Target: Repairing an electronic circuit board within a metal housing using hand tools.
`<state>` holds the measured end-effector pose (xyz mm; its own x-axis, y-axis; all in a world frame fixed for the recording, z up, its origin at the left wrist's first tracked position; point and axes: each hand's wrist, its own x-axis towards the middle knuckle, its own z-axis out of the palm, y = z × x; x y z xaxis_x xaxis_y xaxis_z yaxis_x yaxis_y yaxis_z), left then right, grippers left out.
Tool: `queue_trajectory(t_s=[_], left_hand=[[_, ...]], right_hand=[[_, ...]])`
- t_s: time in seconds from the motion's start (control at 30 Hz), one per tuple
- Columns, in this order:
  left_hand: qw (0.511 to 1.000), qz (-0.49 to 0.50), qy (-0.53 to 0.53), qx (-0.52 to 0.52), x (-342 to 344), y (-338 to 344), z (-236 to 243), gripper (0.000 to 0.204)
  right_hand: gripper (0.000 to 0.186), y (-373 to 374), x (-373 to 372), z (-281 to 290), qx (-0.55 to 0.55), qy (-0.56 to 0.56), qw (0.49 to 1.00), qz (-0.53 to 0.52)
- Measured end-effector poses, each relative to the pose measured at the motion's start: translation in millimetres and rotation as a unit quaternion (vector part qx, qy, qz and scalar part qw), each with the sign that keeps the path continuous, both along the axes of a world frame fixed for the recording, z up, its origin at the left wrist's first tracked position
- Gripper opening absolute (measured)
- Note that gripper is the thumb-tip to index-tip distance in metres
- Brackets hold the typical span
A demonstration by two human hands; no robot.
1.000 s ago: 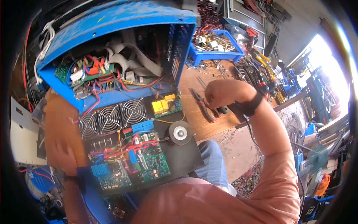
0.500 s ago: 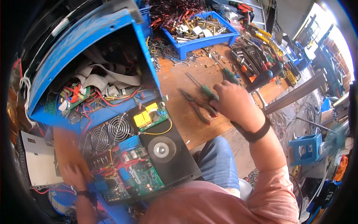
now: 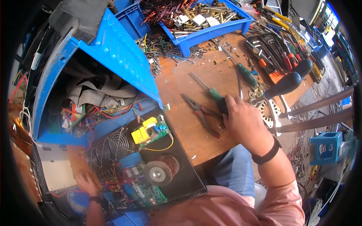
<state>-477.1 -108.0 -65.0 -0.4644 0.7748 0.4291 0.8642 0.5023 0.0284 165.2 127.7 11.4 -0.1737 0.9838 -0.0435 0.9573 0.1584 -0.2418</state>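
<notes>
Wooden bench [image 3: 171,81], scrap scattered across its far side. Screwdriver [image 3: 215,95] at your right hand [image 3: 246,119]: thumb and fingers closed on its handle end, shaft pointing away. Pliers [image 3: 200,112] just left of that grip; second screwdriver [image 3: 247,75] beyond it. Your left hand [image 3: 88,184] sits beside the black chassis [image 3: 186,180]; its grip, cannot tell.

Head-worn fisheye view — facing down, near the workbench [image 3: 175,84]

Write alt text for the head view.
A person's right hand is at a green-handled screwdriver beside pliers on a wooden workbench; the left hand is near a black panel bearing circuit boards and fan grilles. An open blue casing holds wires and ribbon cable.
</notes>
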Motion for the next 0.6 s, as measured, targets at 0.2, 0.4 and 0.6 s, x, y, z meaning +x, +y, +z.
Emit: queue_trajectory(t_s=[0.2,0.4,0.6], left_hand=[[0.999,0.035,-0.019,-0.009,-11.6,-6.2,-8.5,0.042],[0.997,0.067,0.01,-0.041,-43.6,-22.8,-37.4,0.048],[0.999,0.012,-0.025,0.02,-39.2,-21.5,-38.1,0.044]], right_hand=[[0.037,2.3,-2.7,27.8,0.17,0.098,0.98,-0.027],[0.031,-2.4,-2.5,83.4,0.281,0.232,0.931,-0.002],[0.044,-11.7,-38.4,135.8,0.215,0.344,0.914,0.009]])
